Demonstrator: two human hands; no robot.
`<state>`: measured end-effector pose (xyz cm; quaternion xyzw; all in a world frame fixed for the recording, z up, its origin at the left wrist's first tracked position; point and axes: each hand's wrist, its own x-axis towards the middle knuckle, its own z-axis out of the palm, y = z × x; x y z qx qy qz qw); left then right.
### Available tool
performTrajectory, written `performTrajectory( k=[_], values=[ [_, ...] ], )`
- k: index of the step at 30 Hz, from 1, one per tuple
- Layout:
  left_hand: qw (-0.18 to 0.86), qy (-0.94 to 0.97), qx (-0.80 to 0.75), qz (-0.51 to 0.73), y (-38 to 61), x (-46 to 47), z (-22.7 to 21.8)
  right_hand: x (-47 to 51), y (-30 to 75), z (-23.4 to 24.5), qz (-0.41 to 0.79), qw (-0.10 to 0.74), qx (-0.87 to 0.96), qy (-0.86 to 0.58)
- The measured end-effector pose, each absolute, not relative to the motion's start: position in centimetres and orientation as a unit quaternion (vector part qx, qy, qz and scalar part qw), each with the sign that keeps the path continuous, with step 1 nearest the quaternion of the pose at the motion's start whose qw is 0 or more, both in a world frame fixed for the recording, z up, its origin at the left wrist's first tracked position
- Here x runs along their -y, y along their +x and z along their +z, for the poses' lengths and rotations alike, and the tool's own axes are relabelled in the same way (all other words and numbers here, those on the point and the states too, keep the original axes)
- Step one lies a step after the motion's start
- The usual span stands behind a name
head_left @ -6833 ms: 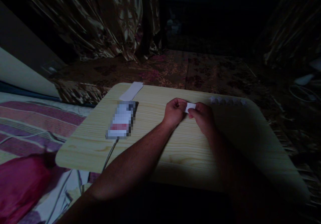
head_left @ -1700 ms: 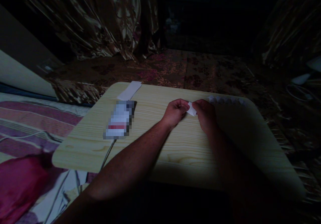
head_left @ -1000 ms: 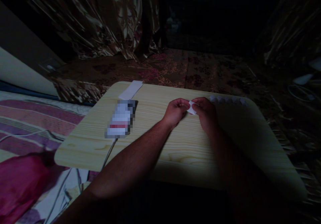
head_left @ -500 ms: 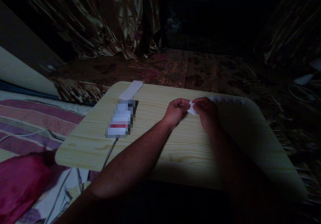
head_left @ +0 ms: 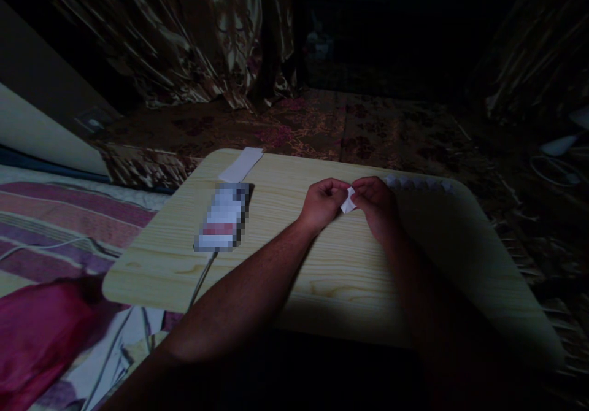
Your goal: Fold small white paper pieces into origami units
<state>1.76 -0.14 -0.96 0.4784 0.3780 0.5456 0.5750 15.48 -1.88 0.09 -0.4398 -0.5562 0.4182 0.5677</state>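
Note:
A small folded piece of white paper point(head_left: 348, 202) is pinched between both hands above the right half of the wooden table point(head_left: 280, 215). My left hand point(head_left: 322, 203) grips its left side, thumb and fingers closed. On its right side my right hand point(head_left: 376, 202) has its thumb and fingertips pressed on the paper. Fingers cover part of the folds, so the full shape is hidden. Just beyond my right hand, several small folded white paper pieces point(head_left: 416, 183) stand in a row along the table's far edge.
A stack of white paper strips point(head_left: 242, 164) lies at the far left of the table. Nearer sits a blurred phone point(head_left: 223, 218) with a white cable point(head_left: 201, 281). Left of the table is a striped bed cover point(head_left: 59, 215) with a pink cloth point(head_left: 41, 331). Patterned curtains point(head_left: 221, 30) hang behind.
The folded paper has turned and shifted slightly left between my fingers. My right hand has moved a little left with it; my left hand stays nearly in place.

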Motion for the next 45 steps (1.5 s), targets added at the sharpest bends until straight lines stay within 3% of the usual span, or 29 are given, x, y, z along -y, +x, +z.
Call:
performTrajectory(
  k=[17, 25, 45],
  values=[
    [0.544, 0.540, -0.395, 0.507, 1.39, 0.19, -0.82, 1.38, 15.69, -0.51, 0.422, 0.564, 0.528, -0.474],
    [0.498, 0.565, -0.412, 0.513, 1.26, 0.38, -0.76, 1.45, 15.39, -0.51, 0.362, 0.540, 0.567, -0.505],
    [0.526, 0.516, -0.394, 0.550, 1.31, 0.03, -0.74, 1.48, 15.32, -0.23, 0.395, 0.540, 0.518, -0.534]
  ],
)
